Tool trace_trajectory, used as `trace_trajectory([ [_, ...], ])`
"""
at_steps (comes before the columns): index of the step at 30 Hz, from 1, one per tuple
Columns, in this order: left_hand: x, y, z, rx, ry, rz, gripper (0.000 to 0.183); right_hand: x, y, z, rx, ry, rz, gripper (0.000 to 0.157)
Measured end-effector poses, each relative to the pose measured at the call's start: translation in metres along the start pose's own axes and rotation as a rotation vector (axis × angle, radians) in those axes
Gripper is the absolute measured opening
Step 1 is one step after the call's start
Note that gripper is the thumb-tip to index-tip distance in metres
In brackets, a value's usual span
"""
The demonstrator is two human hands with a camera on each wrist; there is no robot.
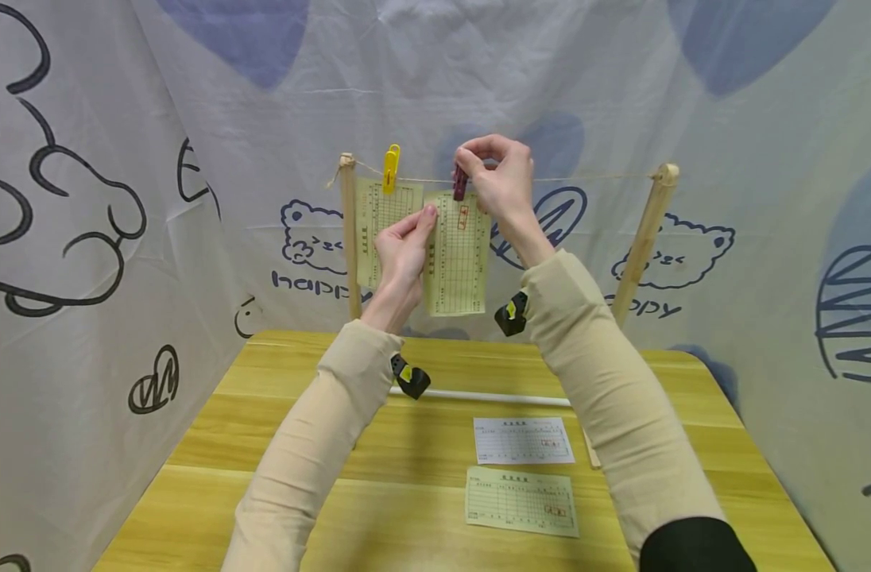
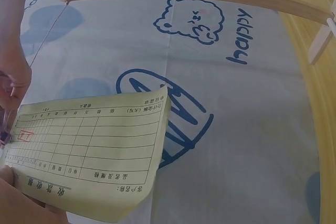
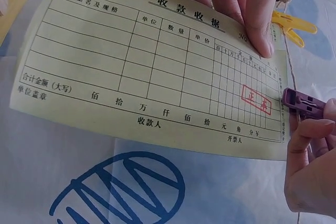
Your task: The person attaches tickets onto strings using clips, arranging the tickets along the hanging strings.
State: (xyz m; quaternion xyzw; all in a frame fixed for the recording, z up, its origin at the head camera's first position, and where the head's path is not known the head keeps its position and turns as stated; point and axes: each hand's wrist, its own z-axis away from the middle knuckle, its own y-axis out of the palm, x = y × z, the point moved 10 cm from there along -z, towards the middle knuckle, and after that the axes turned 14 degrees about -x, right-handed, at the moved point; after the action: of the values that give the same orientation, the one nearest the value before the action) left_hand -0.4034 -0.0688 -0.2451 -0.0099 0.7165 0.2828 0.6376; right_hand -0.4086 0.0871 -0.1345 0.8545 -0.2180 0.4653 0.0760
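Leftmost, a pale cloth (image 1: 63,381) printed with dark cartoon outlines hangs beside the wood-grain table (image 1: 214,445). Next rises a wooden post (image 1: 350,246), with a thin string (image 1: 593,178) tied near its top. Close to that post, a yellow clothespin (image 1: 391,169) stands on the string, above a pale green receipt (image 1: 385,214) that hangs partly behind the left hand (image 1: 401,258). That hand pinches the upper left edge of a second receipt (image 1: 455,266), its thumb lying on the printed face. This second slip hangs upright at the string, just beside the first, its red stamp near the top. At its upper edge sits a plum clothespin (image 1: 460,184), gripped between the thumb and fingers of the right hand (image 1: 505,179); whether its jaws are fully closed on the paper, I cannot tell. Below, a white rod (image 1: 485,396) crosses the table. Nearer the wearer lie a whitish receipt (image 1: 524,441) and, just beside it, a yellowish one (image 1: 521,502). Farther right, another wooden post (image 1: 643,246) leans slightly outward, carrying the string's other end.
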Motion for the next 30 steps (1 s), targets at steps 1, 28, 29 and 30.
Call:
trace_trajectory([
  [1,-0.0003,0.0001,0.0002,0.001,0.000,-0.001,0.027,0.0000,0.0003,0.0001,0.002,0.000,0.003,0.019],
  [28,-0.0025,0.0025,-0.0010,-0.008,0.008,-0.014,0.028,-0.0030,0.0022,0.0017,0.059,0.020,0.060,0.023],
  [29,-0.0026,0.0027,-0.0010,-0.009,0.009,-0.012,0.028,-0.0032,0.0023,0.0019,0.061,0.022,0.062,0.023],
  [30,-0.0026,0.0028,-0.0010,-0.009,0.009,-0.011,0.028,-0.0036,0.0022,0.0017,0.063,0.026,0.063,0.024],
])
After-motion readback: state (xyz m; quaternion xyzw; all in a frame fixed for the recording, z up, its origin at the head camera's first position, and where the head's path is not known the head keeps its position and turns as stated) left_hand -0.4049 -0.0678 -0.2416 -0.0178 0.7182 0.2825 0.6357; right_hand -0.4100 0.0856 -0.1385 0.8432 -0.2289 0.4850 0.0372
